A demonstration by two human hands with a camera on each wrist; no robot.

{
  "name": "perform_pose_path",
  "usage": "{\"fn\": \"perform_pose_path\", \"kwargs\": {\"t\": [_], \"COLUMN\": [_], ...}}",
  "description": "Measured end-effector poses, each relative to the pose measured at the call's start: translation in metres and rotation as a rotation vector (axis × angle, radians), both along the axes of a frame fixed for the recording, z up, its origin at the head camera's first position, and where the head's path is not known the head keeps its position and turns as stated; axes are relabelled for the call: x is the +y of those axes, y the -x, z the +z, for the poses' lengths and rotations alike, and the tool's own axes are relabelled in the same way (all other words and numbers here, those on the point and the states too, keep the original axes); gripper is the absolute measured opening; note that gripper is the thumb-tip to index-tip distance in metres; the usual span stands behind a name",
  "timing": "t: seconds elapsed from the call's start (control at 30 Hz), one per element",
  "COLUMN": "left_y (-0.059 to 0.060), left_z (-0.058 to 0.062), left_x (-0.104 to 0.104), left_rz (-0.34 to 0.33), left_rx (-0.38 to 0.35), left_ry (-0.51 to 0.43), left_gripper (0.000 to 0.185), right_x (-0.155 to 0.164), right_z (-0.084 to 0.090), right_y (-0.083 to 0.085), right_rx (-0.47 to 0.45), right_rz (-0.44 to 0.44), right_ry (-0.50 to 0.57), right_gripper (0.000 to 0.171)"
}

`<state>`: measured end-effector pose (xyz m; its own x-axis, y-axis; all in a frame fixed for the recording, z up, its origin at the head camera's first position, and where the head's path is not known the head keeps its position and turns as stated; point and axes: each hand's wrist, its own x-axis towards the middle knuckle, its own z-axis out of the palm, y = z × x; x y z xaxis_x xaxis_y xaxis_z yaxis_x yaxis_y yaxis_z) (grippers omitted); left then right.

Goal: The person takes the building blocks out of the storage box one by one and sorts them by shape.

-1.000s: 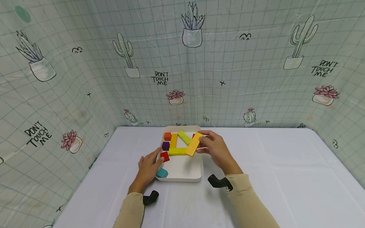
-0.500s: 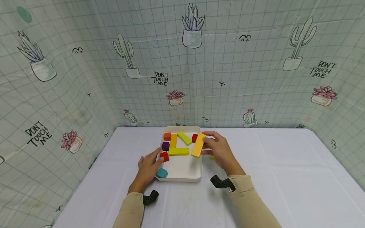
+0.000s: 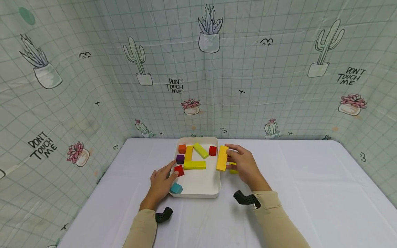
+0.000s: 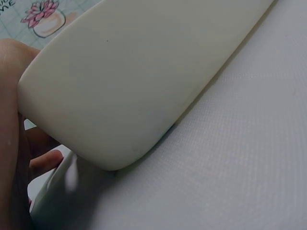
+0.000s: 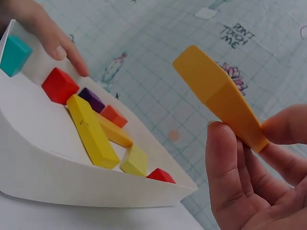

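My right hand (image 3: 243, 165) pinches a long orange-yellow block (image 3: 222, 158) (image 5: 221, 96) in the air over the right rim of a white tray (image 3: 198, 193). A small yellow piece (image 3: 233, 171) lies on the cloth under that hand. My left hand (image 3: 161, 182) rests on the tray's left rim (image 4: 120, 86), fingertips by a red cube (image 3: 179, 170) (image 5: 59, 85). Inside the tray lie a yellow bar (image 3: 194, 165), a lime bar (image 3: 200, 150), an orange bar (image 3: 188, 153), a purple cube (image 3: 180, 158), an orange cube (image 3: 182, 148), another red cube (image 3: 212, 150) and a teal cube (image 3: 176, 188).
The tray stands on a white cloth-covered table (image 3: 294, 179). Cactus-print sheets (image 3: 217, 75) wall it in at the back and on both sides. Black wrist mounts (image 3: 245, 199) sit at both cuffs.
My right hand has carried the orange-yellow block rightward, from above the tray's middle to its right rim, turning it more upright. The left hand has stayed put.
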<state>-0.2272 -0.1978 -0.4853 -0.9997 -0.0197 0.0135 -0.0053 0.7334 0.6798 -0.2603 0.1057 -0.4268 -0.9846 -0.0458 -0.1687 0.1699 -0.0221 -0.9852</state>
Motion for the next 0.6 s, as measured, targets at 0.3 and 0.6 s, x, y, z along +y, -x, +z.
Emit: {"fn": "perform_pose_path", "kwargs": {"t": [0.3,0.6], "left_y": [-0.001,0.001], "left_z": [0.001,-0.002], "left_x": [-0.001,-0.003], "left_rz": [0.004,-0.012], "left_rx": [-0.001,0.015], "left_ry": [-0.003,-0.003], "left_gripper": [0.058,0.057], "right_x": [0.005,0.012], "right_z": [0.001,0.000], "right_y": [0.002,0.001], "right_rx": [-0.035,-0.016], "right_rz": [-0.041,-0.037], "right_ry": [-0.006,-0.009], "right_gripper": [0.038,0.043]}}
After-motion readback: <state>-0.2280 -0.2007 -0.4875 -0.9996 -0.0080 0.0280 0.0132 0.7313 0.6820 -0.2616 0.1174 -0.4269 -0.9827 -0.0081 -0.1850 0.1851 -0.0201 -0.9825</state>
